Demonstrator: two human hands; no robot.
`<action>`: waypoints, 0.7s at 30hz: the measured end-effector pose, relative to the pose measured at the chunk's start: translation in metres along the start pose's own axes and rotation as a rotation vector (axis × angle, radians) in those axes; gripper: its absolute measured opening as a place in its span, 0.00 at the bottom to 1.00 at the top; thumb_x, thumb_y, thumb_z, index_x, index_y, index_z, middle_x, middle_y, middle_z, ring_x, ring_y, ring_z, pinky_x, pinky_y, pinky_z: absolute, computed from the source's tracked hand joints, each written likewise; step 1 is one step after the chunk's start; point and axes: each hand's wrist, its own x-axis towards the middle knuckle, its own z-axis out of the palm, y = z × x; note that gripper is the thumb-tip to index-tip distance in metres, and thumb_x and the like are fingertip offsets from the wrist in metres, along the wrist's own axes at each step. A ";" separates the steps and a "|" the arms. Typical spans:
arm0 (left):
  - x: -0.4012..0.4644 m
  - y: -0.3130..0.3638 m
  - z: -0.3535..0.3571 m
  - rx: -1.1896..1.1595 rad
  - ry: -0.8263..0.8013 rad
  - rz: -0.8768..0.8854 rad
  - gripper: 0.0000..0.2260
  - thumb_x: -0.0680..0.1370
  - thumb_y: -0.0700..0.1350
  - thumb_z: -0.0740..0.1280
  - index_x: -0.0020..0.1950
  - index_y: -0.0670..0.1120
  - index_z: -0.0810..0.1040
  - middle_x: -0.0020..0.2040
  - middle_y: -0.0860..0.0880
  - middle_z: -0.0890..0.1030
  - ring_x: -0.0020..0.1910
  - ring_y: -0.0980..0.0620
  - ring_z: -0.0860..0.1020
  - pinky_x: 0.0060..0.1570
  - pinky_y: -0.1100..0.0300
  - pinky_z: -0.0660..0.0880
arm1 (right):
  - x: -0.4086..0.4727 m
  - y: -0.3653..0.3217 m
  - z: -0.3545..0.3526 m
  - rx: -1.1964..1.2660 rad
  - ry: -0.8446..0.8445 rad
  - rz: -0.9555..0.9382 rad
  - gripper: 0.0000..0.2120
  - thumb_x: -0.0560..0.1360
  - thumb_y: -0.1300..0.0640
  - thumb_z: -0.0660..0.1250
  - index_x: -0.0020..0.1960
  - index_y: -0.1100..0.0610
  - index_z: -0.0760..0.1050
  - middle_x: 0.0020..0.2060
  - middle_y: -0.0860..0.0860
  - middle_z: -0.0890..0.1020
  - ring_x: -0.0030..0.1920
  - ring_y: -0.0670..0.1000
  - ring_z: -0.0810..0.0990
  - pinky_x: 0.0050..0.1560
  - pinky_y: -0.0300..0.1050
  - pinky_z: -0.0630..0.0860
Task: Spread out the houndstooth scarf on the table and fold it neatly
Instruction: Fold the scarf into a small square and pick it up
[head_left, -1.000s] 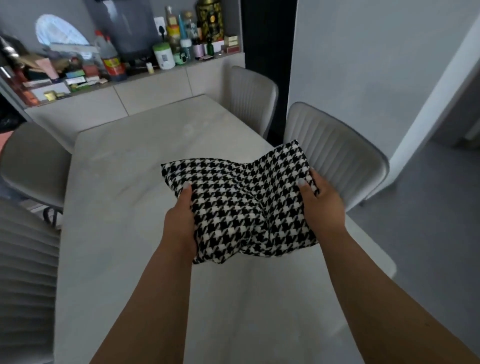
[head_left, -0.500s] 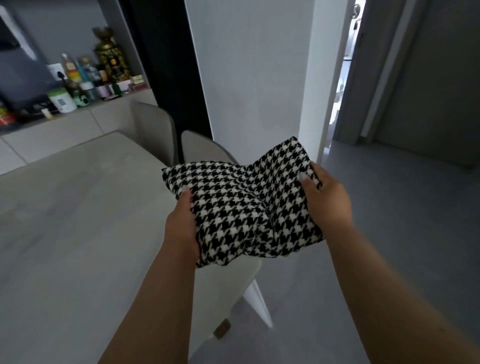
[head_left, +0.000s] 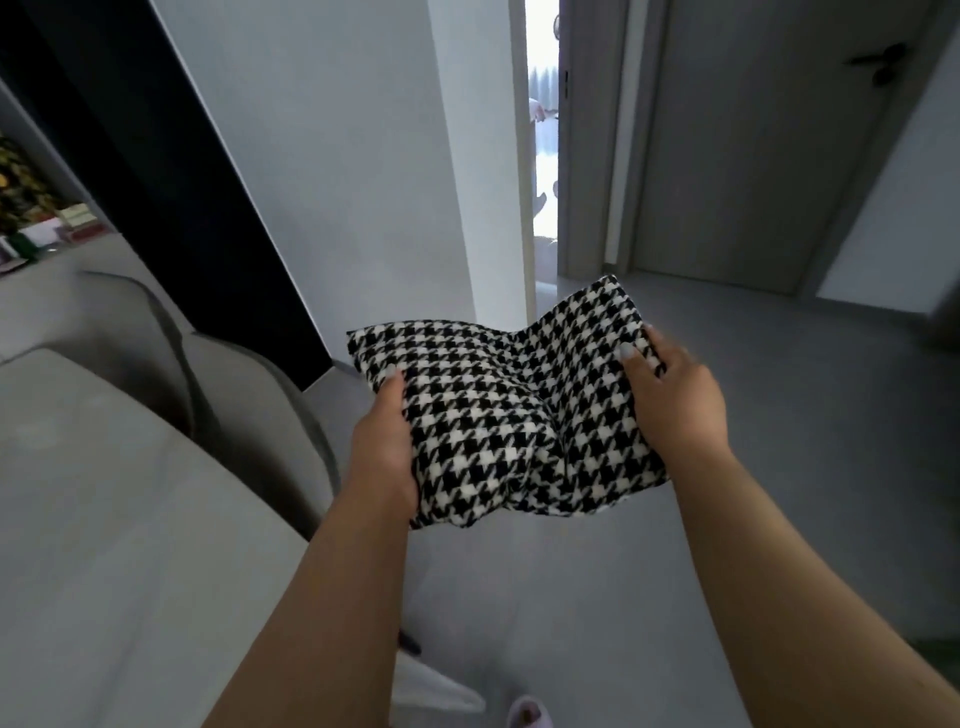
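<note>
- The houndstooth scarf (head_left: 511, 410), folded into a thick pad, is carried in the air over the grey floor (head_left: 779, 415), past the right edge of the table (head_left: 130, 519) and touching nothing but the hands.
- The left hand (head_left: 382, 447) grips its left edge, thumb on top and fingers hidden beneath.
- The right hand (head_left: 675, 405) grips the right edge the same way, thumb pressed on the pattern.
- Risk: the middle sags between the two grips, so I judge the loose lower layers could slide out and undo the fold if either thumb eases.
- Risk: with no surface below it, a slip would drop it to the floor rather than the table.
- Risk: the padded chairs (head_left: 249, 395) stand close on the left; a hanging corner could catch on a backrest.
</note>
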 end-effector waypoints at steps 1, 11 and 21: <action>0.011 0.003 0.009 0.006 -0.006 0.002 0.28 0.68 0.68 0.67 0.57 0.49 0.79 0.51 0.45 0.84 0.48 0.40 0.82 0.54 0.38 0.77 | 0.013 0.002 0.002 -0.008 0.007 0.003 0.24 0.79 0.43 0.58 0.73 0.47 0.65 0.64 0.52 0.77 0.61 0.55 0.76 0.48 0.42 0.69; 0.125 0.071 0.065 -0.052 -0.004 0.025 0.25 0.72 0.67 0.65 0.58 0.49 0.78 0.50 0.44 0.84 0.47 0.40 0.83 0.50 0.40 0.79 | 0.153 -0.046 0.066 0.011 -0.027 -0.084 0.24 0.79 0.43 0.57 0.73 0.46 0.64 0.60 0.51 0.79 0.54 0.53 0.78 0.45 0.42 0.71; 0.202 0.146 0.059 -0.233 0.178 0.103 0.22 0.76 0.63 0.64 0.61 0.48 0.74 0.51 0.44 0.81 0.50 0.41 0.80 0.52 0.45 0.78 | 0.260 -0.113 0.165 0.103 -0.233 -0.256 0.21 0.79 0.44 0.57 0.71 0.45 0.68 0.61 0.48 0.78 0.59 0.51 0.76 0.54 0.43 0.69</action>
